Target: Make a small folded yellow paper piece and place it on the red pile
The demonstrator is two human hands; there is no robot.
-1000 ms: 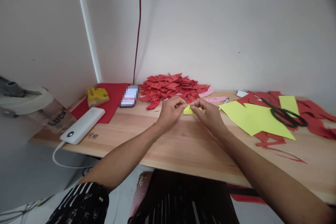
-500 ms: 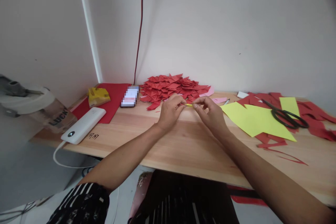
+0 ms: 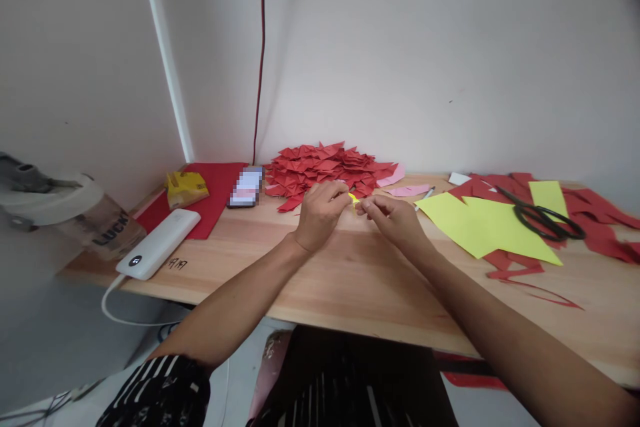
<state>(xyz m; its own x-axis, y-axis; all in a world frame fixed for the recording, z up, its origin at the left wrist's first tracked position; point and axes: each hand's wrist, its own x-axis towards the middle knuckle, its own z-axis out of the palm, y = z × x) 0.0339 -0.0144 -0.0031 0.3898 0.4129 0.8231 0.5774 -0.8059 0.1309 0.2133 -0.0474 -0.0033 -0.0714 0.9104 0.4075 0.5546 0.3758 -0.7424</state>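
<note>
A small piece of yellow paper (image 3: 354,199) is pinched between my two hands, just above the wooden table (image 3: 330,280). My left hand (image 3: 323,213) closes its fingertips on one side of it. From the other side, my right hand (image 3: 393,217) holds the paper's edge between thumb and forefinger. My fingers cover most of the piece, so its full shape is hidden. Right behind my hands lies a heap of folded red paper pieces (image 3: 325,170).
Yellow sheets (image 3: 480,223), black-handled scissors (image 3: 545,220) and red paper scraps (image 3: 600,220) lie to the right. Leftward are a phone (image 3: 246,187), a white power bank (image 3: 160,243), a yellow packet (image 3: 186,189) on red sheets (image 3: 215,213), and a lidded cup (image 3: 100,220).
My right hand has turned and come slightly lower and nearer my left. The yellow paper now shows tilted up instead of as a flat, thin strip. The view has shifted slightly.
</note>
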